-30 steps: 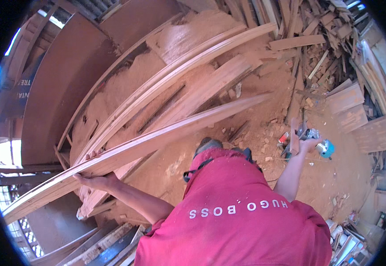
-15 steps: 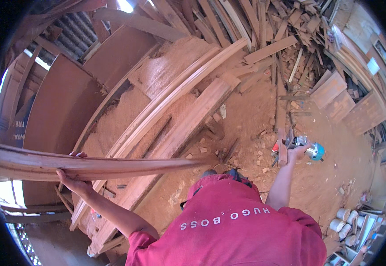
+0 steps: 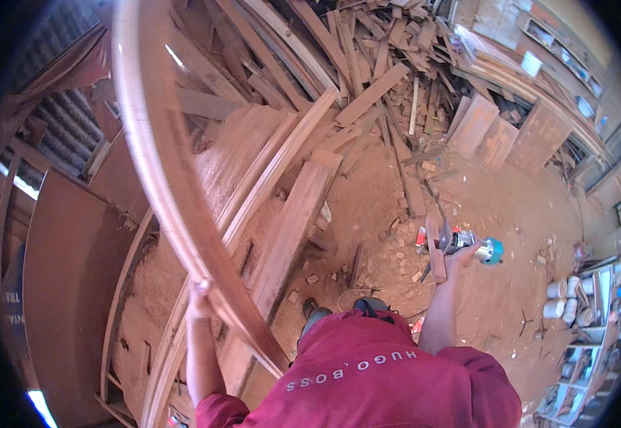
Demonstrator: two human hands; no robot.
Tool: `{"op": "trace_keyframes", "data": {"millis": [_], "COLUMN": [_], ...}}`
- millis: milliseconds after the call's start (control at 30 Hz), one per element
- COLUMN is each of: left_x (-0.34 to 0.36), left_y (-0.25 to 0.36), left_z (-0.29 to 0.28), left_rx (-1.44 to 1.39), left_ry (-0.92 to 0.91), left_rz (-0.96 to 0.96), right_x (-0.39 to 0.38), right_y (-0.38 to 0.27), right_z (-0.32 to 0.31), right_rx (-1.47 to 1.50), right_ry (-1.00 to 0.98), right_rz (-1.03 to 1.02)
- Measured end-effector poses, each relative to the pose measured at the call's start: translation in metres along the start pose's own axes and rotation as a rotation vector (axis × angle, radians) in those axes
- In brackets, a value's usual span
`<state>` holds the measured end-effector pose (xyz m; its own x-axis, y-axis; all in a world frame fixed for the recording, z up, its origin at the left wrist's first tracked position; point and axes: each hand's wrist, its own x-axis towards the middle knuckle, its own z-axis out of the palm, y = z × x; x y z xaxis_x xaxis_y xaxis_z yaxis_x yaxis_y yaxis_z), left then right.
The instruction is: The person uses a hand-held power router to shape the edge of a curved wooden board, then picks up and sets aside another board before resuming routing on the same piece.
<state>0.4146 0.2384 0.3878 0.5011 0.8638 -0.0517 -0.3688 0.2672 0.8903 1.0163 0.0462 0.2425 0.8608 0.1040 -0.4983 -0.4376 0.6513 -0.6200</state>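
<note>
The left hand [image 3: 200,302] grips a long wooden plank [image 3: 175,189] by its edge, the fingers closed on it and partly hidden. The plank slants up from beside the person's red shirt [image 3: 396,385] to the upper left of the view, in front of two pale timbers [image 3: 282,166] and a thick beam [image 3: 289,228] lying amid sawdust [image 3: 225,146]. Well apart, the right hand [image 3: 461,259] holds a power tool [image 3: 466,240] with a silver body and a teal end, its fingers around the body. A narrow wooden strip [image 3: 435,251] sits at the tool's opposite end; whether it is fixed there cannot be told. Beyond lie a heap of offcuts [image 3: 435,43] and some flat boards [image 3: 492,139], while white cylinders [image 3: 554,309] sit beside a shelf unit [image 3: 587,360] at the right
</note>
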Motion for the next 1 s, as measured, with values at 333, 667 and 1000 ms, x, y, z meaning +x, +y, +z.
{"op": "trace_keyframes", "data": {"millis": [333, 667, 1000], "left_x": [0.045, 0.018, 0.007], "left_y": [-0.07, -0.172, -0.21], "left_z": [-0.01, -0.103, -0.121], "left_rx": [0.433, 0.868, 0.739], "left_ry": [-0.058, -0.066, -0.032], "left_rz": [-0.305, -0.121, -0.387], "right_x": [-0.096, -0.143, -0.162], "right_y": [0.003, 0.061, 0.086], "right_z": [-0.069, -0.07, 0.007], "right_rx": [0.069, -0.129, -0.215], "right_ry": [0.068, 0.044, 0.132], "right_rz": [-0.199, -0.277, -0.421]}}
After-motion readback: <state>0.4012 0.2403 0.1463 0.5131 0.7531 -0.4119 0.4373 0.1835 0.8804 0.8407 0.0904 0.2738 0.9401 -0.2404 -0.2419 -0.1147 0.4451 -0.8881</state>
